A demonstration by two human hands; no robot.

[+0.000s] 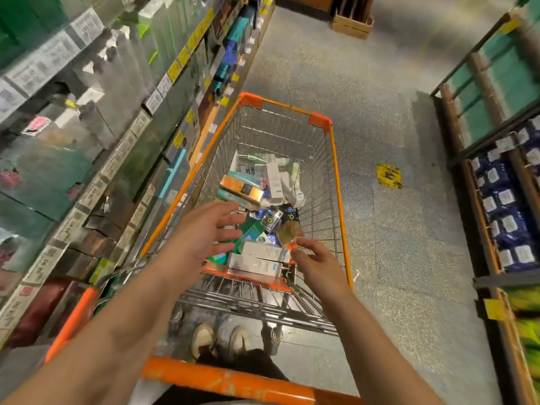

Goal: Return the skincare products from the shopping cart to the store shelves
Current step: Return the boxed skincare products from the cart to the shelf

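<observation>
Store aisle w/ speckled grey floor [380, 273], stocked shelves [96, 159] running along the left and more racks [496, 159] on the right; the view is motion-blurred, esp. the left shelving. An orange-framed wire shopping cart [336, 171] sits in front of the person, its handle [228, 381] at the bottom of frame. The skincare products [263, 197] are a loose pile of boxes and tubes on the cart bottom, w/ two white boxes [263, 258] lying nearest the person and a green box [251, 232] just behind them. Left hand [204, 232] is over the near end of the pile, fingers spread and straight, holding nothing; whether it touches the green box I can't tell. Right hand [314, 258] is just beside the white boxes' right end, fingers loosely bent, not clearly pinching anything. Looks like a reach-in to pick the next item(s), pile mostly unreturned. Risks: boxes are stacked at odd angles, so pulling a lower one could tip others or slide small pieces through the wire gaps; a two-handed grab of slick cartons may drop one; blur suggests fast head movement, so misjudging which shelf slot matches the product is likely.
</observation>
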